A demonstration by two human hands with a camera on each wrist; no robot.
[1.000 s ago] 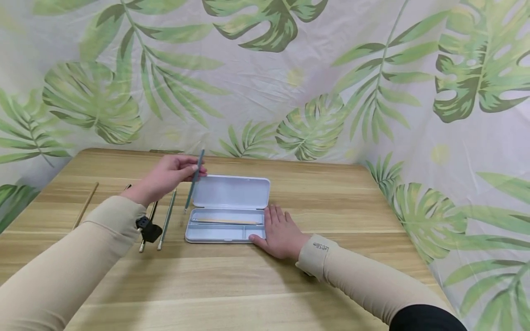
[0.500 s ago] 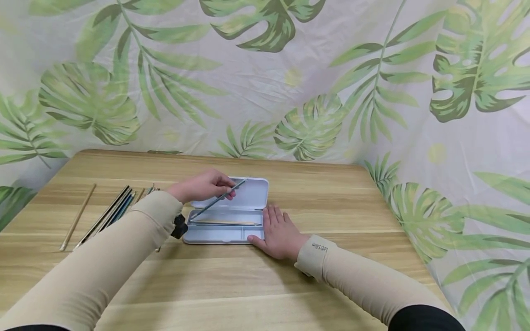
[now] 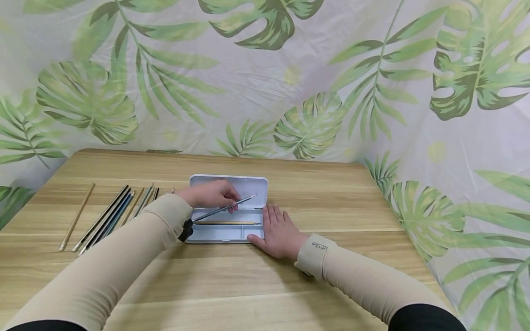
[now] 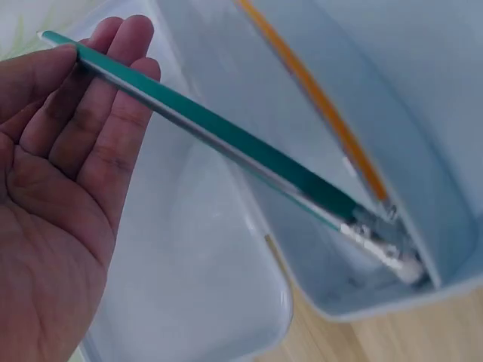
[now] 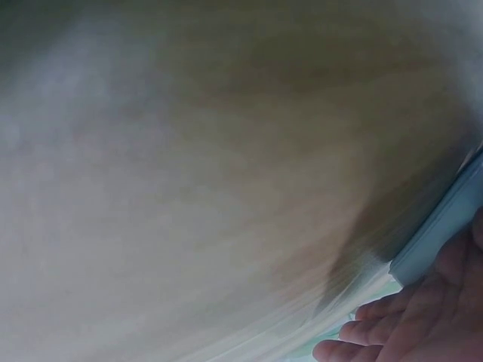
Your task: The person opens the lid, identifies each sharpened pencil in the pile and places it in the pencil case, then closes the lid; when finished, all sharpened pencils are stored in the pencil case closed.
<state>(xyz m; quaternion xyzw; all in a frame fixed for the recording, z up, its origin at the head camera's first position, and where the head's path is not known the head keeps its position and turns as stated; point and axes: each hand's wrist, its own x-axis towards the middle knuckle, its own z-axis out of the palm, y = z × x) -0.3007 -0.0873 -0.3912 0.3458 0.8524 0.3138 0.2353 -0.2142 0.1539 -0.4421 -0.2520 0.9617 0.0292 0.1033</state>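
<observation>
My left hand (image 3: 212,193) pinches a green pencil (image 4: 219,128) near its tip, between thumb and fingers. The pencil slants down so that its eraser end lies in the long compartment of a light-blue pencil case (image 3: 217,234). Beside that end, a yellow pencil (image 4: 321,102) lies lengthwise in the same compartment. The case's lid (image 3: 252,184) stands open toward the back. With straight fingers, my right hand (image 3: 283,233) rests against the case's right end, its thumb at the front corner. In the right wrist view, that hand's fingers show beside the case's edge (image 5: 438,234).
Several dark and blue pencils (image 3: 109,214) lie in a group left of the case, partly behind the left sleeve. A single tan pencil (image 3: 77,216) lies farther left. The wooden table (image 3: 232,285) ends at a leaf-printed curtain (image 3: 248,82).
My left hand has moved right and toward me, from beside the lid to over the case, and the green pencil has tilted from steep to flatter. The right hand stays in place.
</observation>
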